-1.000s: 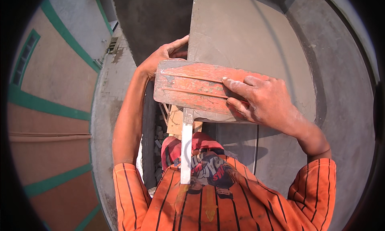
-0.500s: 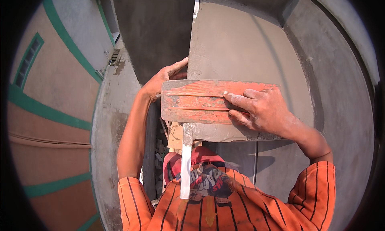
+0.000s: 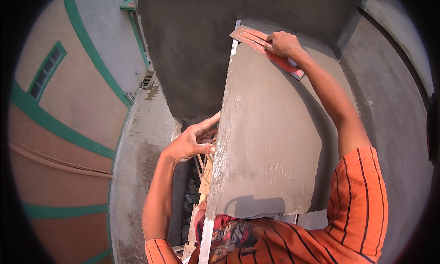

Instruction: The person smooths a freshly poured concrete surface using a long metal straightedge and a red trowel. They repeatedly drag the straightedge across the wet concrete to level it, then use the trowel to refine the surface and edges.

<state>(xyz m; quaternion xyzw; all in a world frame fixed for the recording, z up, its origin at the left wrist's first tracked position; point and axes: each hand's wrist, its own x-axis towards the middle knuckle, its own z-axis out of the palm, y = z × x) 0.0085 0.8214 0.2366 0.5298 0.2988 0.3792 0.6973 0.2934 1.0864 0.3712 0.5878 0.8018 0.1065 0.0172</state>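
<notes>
My float (image 3: 252, 38) at one o'clock looks scuffed; the plaster (image 3: 270, 131) is smooth, glossy towards nine o'clock; my sleeve (image 3: 360, 190), matt cloth.

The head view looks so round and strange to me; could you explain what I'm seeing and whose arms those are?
There's no machine, just a person's bare hands. A wide camera on their head, the left of a pair, looks down and bends straight edges. The right hand holds an orange board at the far end of a grey plastered surface, where shadows fall. The left hand is at its left edge, thumb and forefinger spread. A white strip juts out at the near end.
</notes>
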